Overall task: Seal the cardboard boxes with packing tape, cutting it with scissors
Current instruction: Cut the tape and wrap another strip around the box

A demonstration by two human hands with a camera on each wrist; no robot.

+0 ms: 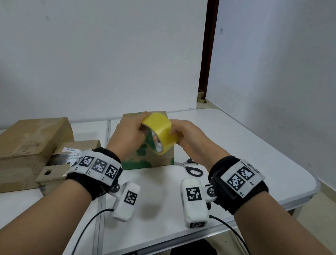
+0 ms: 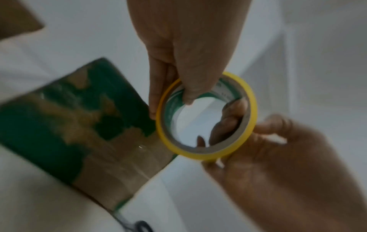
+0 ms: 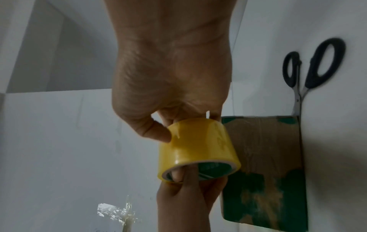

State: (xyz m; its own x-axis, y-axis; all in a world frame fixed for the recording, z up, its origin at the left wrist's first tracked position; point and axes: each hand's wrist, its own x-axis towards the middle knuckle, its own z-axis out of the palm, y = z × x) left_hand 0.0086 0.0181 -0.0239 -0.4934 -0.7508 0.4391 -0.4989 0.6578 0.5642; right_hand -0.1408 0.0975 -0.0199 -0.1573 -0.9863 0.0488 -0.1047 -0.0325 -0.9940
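Note:
Both hands hold a yellow roll of packing tape (image 1: 160, 131) in the air above a brown and green cardboard box (image 1: 149, 158). My left hand (image 1: 130, 132) grips the roll (image 2: 206, 116) with its thumb inside the core and fingers on the outer side. My right hand (image 1: 185, 136) pinches the roll's (image 3: 196, 147) outer face with thumb and fingertips. Black-handled scissors (image 1: 191, 167) lie flat on the white table (image 1: 243, 157) just right of the box (image 3: 264, 157), untouched.
Two more brown cardboard boxes (image 1: 24, 148) stand at the table's left, one with a printed label. A crumpled scrap of clear tape (image 3: 117, 211) shows in the right wrist view. White walls close off the back and right; the table's rounded corner is at the right.

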